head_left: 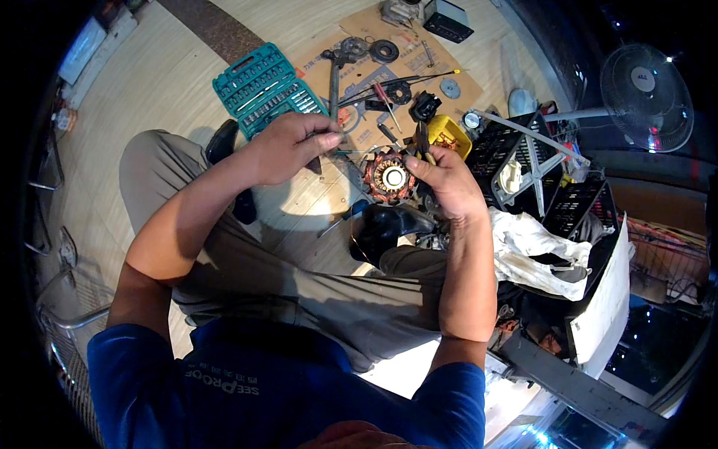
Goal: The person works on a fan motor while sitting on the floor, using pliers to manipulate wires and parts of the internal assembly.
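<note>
My left hand (288, 148) is closed around the lower handle of a hammer (334, 90), whose head points away from me. Between my feet is a round motor part with copper windings (390, 178), its pale ring facing up. At its right edge, my right hand (447, 183) is closed on dark-jawed pliers (422, 139), the jaws pointing away. The thumb overlaps the motor part's rim; whether it presses on it I cannot tell. A red-handled screwdriver (387, 105) and a black-handled one (388, 135) lie just beyond.
An open green socket set (262, 88) lies ahead on the left. Flattened cardboard (460, 93) carries loose round parts. To the right are a yellow container (462, 141), black crates (505, 153), a white cloth (535, 251) and a fan (647, 97). My black shoe (389, 228) is close by.
</note>
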`<action>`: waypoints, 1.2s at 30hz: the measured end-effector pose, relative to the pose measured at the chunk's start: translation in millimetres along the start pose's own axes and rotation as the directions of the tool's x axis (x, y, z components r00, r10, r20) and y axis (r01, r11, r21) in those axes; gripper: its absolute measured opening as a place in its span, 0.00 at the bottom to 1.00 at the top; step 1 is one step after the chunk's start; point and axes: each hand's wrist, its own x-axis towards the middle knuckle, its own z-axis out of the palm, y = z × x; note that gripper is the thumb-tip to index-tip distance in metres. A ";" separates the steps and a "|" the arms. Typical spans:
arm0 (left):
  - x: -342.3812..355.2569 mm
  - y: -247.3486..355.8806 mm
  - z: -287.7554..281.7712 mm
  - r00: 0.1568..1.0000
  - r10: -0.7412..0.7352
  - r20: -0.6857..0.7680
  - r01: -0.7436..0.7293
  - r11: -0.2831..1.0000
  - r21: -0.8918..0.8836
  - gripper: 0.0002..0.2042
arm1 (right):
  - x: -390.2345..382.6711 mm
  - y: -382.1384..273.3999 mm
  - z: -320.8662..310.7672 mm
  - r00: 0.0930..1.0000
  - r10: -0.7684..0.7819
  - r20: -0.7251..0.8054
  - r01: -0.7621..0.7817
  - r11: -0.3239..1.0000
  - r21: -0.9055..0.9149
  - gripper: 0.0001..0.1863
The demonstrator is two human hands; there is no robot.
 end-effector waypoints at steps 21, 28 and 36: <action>-0.5 -4.7 13.4 0.849 0.477 0.228 -0.485 0.529 0.696 0.10 | 10.3 8.8 4.3 0.999 -0.004 0.040 0.009 0.992 -0.129 0.15; -4.8 5.1 12.6 0.774 0.544 0.324 -0.600 0.466 0.650 0.09 | 5.4 -0.9 8.8 0.999 0.043 0.002 -0.043 0.998 -0.052 0.14; -5.8 -2.0 16.4 0.742 0.585 0.327 -0.640 0.473 0.606 0.07 | 5.3 -0.4 6.0 0.999 0.043 -0.011 -0.044 0.998 -0.041 0.14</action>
